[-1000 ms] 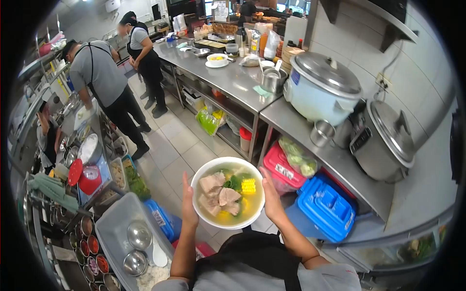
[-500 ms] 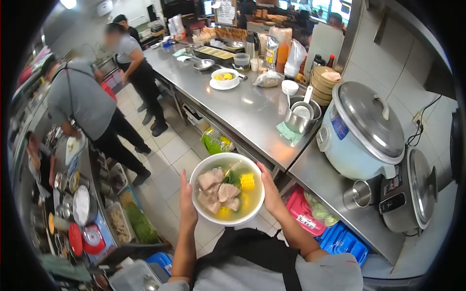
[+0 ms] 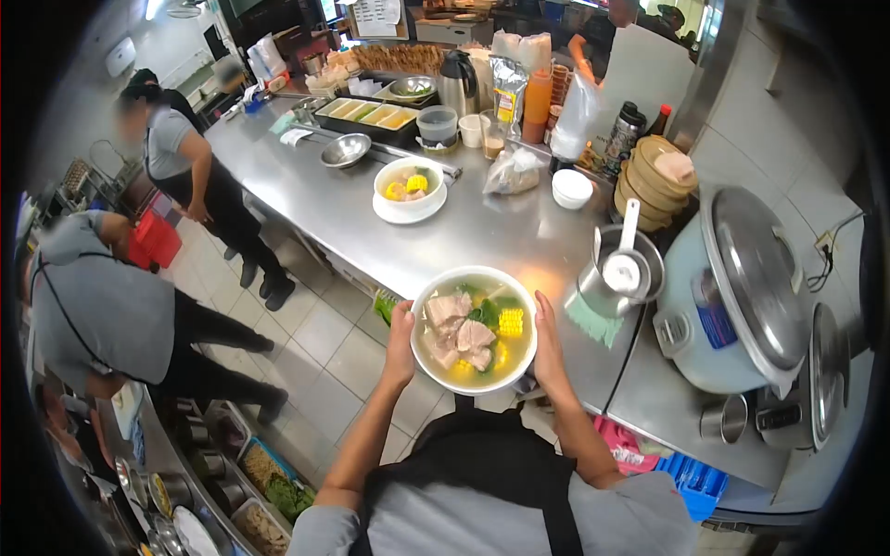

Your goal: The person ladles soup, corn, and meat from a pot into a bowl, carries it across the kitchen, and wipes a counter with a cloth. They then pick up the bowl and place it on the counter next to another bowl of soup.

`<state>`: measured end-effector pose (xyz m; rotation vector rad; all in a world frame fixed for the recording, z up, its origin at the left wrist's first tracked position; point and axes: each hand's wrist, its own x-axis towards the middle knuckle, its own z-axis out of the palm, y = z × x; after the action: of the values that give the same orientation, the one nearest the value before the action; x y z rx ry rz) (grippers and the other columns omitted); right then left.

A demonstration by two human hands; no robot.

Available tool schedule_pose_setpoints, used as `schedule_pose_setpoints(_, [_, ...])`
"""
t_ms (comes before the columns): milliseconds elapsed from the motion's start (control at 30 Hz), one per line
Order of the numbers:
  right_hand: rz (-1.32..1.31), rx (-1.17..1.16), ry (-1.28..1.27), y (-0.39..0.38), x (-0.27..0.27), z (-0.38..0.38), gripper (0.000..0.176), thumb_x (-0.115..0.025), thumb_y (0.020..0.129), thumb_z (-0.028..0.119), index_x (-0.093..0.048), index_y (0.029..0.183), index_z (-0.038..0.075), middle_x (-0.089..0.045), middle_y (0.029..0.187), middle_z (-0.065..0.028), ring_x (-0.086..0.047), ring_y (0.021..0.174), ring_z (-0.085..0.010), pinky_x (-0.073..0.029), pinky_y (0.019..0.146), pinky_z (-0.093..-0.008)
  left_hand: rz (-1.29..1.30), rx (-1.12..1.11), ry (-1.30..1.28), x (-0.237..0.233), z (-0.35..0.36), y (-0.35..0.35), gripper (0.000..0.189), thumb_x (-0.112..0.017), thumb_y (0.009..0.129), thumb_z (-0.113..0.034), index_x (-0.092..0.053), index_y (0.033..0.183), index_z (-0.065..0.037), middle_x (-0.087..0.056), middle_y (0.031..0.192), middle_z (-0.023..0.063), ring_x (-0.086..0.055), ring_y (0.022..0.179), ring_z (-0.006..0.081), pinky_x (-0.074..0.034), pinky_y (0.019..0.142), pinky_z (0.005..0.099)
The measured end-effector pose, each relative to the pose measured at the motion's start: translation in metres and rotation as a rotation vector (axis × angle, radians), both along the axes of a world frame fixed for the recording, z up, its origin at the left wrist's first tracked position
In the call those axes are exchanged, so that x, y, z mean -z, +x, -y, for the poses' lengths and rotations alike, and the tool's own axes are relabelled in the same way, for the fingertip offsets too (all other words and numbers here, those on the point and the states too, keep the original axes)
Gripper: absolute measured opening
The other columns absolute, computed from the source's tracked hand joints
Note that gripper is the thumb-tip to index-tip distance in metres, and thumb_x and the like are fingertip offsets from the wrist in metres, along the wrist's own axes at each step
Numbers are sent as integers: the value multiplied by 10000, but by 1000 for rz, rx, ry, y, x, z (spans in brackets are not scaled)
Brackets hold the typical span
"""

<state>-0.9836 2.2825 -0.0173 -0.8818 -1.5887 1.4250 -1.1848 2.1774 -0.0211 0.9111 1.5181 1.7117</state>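
Observation:
A large white bowl of soup (image 3: 473,332) is held level in front of my body, close to the edge of the steel counter (image 3: 505,241). Chunks of pale meat (image 3: 461,324), a piece of corn on the cob (image 3: 511,322) and green leaves (image 3: 483,313) sit in its yellowish broth. Around the left side of the bowl curls my left hand (image 3: 400,345). My right hand (image 3: 549,347) grips the opposite side. On the counter ahead stands a second, smaller white bowl with corn (image 3: 409,183), resting on a white plate (image 3: 408,215).
To the right are a steel pot with a white-handled ladle (image 3: 619,273), a large rice cooker (image 3: 732,287) and stacked bamboo steamers (image 3: 654,181). A metal bowl (image 3: 346,150) and condiment tray (image 3: 366,119) lie further back. Two people (image 3: 176,157) (image 3: 111,306) stand in the left aisle.
The soup bowl, in both my hands, has come nearer the counter as my view shifted forward. The person bending on the left now appears further left and lower.

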Motion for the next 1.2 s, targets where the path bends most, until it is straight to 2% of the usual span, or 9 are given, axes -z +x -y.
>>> schedule_pose_setpoints(400, [-54, 240, -164, -59, 57, -114, 523, -272, 931, 354, -255, 1317, 0, -305, 1335, -138, -289, 1229, -214, -208, 1017, -300, 98, 346, -205, 50, -165, -92, 414, -337, 904, -380, -317, 1189, -81, -464, 979, 82, -455, 883, 132, -401, 724, 258])
schedule_pose_setpoints(567, [-32, 390, -195, -67, 70, -130, 531, -278, 930, 365, -253, 1323, 9, -306, 1339, -125, -293, 1228, -209, -214, 1015, -298, 215, 505, -151, 73, -216, -107, 377, -346, 917, -340, -324, 1182, -73, -498, 803, 43, -460, 677, 80, -372, 584, 207])
schedule_pose_setpoints(733, [37, 449, -166, -76, 63, -144, 538, -284, 929, 376, -251, 1330, 18, -306, 1344, -113, -298, 1227, -203, -221, 1014, -296, 344, 646, -276, 84, -249, -116, 353, -361, 913, -327, -345, 1162, -76, -504, 827, 55, -473, 691, 101, -377, 599, 218])
schedule_pose_setpoints(833, [323, 522, -185, -52, 71, -158, 540, -286, 921, 429, -397, 1254, 19, -423, 1250, -111, -367, 1174, -191, -266, 980, -295, 212, 651, -170, 101, -262, -115, 386, -374, 905, -347, -338, 1168, -67, -532, 832, 100, -512, 737, 194, -402, 684, 296])
schedule_pose_setpoints(933, [543, 691, -255, -70, 20, -190, 515, -323, 909, 420, -493, 1172, 11, -497, 1190, -143, -451, 1097, -234, -330, 928, -308, 177, 660, -133, 115, -273, -110, 408, -370, 903, -362, -337, 1173, -59, -535, 895, 136, -527, 793, 233, -404, 703, 321])
schedule_pose_setpoints(1000, [708, 539, 177, -107, -4, -233, 504, -385, 882, 428, -513, 1157, 26, -497, 1188, -133, -484, 1041, -253, -357, 898, -329, 44, 663, -153, 96, -276, -118, 444, -345, 904, -396, -331, 1197, -63, -531, 936, 168, -531, 836, 279, -401, 736, 354])
schedule_pose_setpoints(1067, [668, 346, 164, -160, -15, -278, 559, -497, 818, 435, -456, 1215, 44, -483, 1183, -187, -493, 1042, -302, -371, 893, -359, -30, 714, -189, 86, -276, -122, 536, -311, 903, -432, -265, 1275, -50, -496, 1063, 230, -510, 965, 320, -385, 823, 371])
schedule_pose_setpoints(1100, [856, 406, 83, -190, -13, -303, 621, -546, 780, 431, -407, 1248, 46, -469, 1181, -216, -490, 1046, -323, -378, 885, -374, -157, 690, -125, 115, -279, -115, 629, -271, 899, -467, -155, 1336, -30, -394, 1215, 269, -436, 1105, 331, -345, 907, 370])
schedule_pose_setpoints(1200, [1172, 675, 51, -241, 29, -345, 796, -648, 680, 388, -294, 1289, 17, -516, 1077, -260, -523, 986, -383, -423, 818, -419, -92, 774, -333, 84, -258, -133, 603, -350, 902, -402, -160, 1325, -16, -462, 1134, 201, -492, 1023, 293, -356, 895, 349])
